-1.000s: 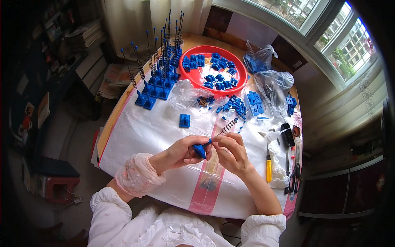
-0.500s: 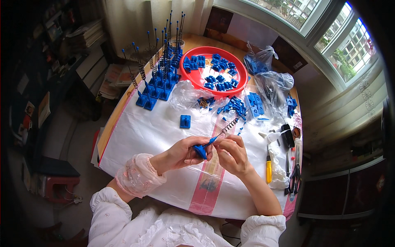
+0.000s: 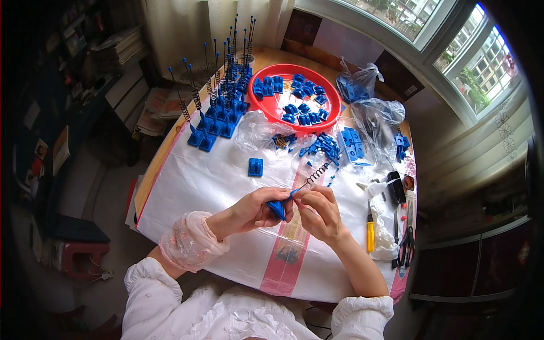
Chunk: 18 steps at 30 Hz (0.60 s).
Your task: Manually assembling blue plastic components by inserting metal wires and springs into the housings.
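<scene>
Over the near half of the table my left hand (image 3: 258, 212) is closed round a blue plastic base (image 3: 277, 210), which is tilted in the fingers. A dark wire with a coil spring (image 3: 317, 173) slants from the base up and to the right. At the point where the wire enters the narrow blue neck, my right hand (image 3: 321, 214) pinches it with thumb and fingers. The fingers partly hide this joint. A single blue base (image 3: 255, 167) lies flat on the white cloth (image 3: 215, 184), beyond my left hand.
Finished-looking spring stands (image 3: 212, 124) crowd the far left. A red basin (image 3: 339, 105) holds blue bases. Small blue parts (image 3: 322, 147) lie beyond my hands, beside a clear box (image 3: 362, 161). A yellow-handled screwdriver (image 3: 370, 235) and scissors (image 3: 406, 249) lie at right.
My right fingertips have shifted slightly toward the blue neck and now cover more of it. My left hand and the base have hardly moved.
</scene>
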Available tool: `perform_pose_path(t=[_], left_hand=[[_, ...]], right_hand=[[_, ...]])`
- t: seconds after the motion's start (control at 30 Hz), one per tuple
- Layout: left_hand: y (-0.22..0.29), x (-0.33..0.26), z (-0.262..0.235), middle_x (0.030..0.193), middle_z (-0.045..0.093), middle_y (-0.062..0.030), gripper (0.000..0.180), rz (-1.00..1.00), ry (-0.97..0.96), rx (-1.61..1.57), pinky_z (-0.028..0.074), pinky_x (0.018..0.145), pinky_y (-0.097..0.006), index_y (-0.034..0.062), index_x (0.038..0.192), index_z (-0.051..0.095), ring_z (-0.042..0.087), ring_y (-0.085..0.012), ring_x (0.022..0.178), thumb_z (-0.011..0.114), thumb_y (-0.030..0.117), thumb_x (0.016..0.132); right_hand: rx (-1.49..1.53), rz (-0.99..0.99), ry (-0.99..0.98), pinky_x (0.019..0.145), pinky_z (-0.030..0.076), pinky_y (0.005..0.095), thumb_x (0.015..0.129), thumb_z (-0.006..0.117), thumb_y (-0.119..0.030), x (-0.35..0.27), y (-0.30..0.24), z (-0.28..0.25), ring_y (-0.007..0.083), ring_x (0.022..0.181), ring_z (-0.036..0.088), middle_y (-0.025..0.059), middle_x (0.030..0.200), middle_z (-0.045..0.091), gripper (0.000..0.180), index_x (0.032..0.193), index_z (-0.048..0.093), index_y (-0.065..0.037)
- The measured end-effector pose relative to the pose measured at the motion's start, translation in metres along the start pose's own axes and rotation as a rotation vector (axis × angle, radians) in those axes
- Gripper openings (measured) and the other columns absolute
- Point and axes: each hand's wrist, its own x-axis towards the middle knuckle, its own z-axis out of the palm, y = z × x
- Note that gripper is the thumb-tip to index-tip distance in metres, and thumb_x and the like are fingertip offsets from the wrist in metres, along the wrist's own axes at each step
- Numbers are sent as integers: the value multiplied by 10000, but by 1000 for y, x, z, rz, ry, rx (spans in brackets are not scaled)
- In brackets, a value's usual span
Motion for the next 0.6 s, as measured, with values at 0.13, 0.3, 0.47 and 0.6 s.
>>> perform_pose_path(t=[0.13,0.3,0.47,0.6], left_hand=[[-2,2,4,788,638,-113,298,23,59,3,321,358,-165,18,905,567,448,-57,435,485,290,996],[0,0,4,798,639,-112,296,17,43,-6,323,358,-164,16,913,567,452,-58,437,477,286,999],[2,-2,0,835,645,-78,284,-3,-13,-8,357,391,-150,16,1082,588,548,-54,535,489,266,989],[2,-1,5,819,641,-99,271,-4,17,-22,329,368,-163,22,983,573,481,-60,466,477,275,995]], right_hand=[[-12,-16,4,802,506,424,690,691,-13,-2,1,-1,287,910,660,167,1060,618,232,864,538,-21],[-20,-16,-6,793,511,424,700,696,9,1,0,-2,292,911,661,171,1061,613,239,879,540,-22],[-20,-15,-3,793,512,419,713,697,23,3,-1,-1,300,924,666,170,1063,612,236,887,545,-23],[-13,-22,11,790,509,416,712,693,28,1,-1,0,301,930,668,170,1061,612,237,889,545,-22]])
